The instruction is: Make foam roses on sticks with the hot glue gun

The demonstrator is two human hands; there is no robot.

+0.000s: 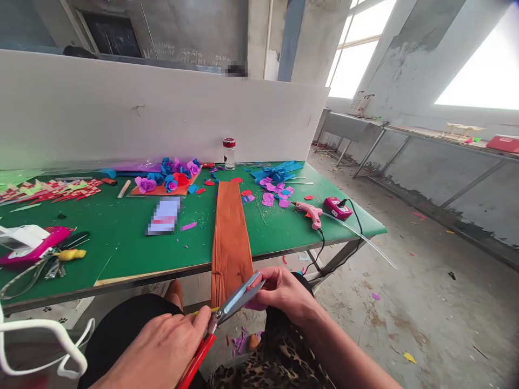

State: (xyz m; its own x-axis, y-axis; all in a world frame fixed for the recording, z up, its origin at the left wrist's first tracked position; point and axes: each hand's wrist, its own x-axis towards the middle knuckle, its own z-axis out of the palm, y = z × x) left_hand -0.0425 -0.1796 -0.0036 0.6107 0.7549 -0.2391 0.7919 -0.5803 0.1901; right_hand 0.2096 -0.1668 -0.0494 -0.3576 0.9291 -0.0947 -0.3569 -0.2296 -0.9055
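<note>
My left hand point(162, 346) is closed round the red handles of a pair of scissors point(231, 305), low in front of my lap. The steel blades are parted and point up to the right. My right hand point(284, 292) pinches a small purple paper piece point(253, 306) right at the blade tips. Just behind the hands, a long orange crepe paper strip point(230, 232) lies across the green table point(121, 232) and hangs over its front edge.
Purple, blue and red paper flowers point(170, 175) and cut petals point(273, 192) lie at the back of the table. A pink glue gun point(310, 212), its pink power box point(338, 208), a glass jar point(229, 153) and a white partition board point(121, 108) are there too. Yellow-handled pliers point(68, 254) lie left.
</note>
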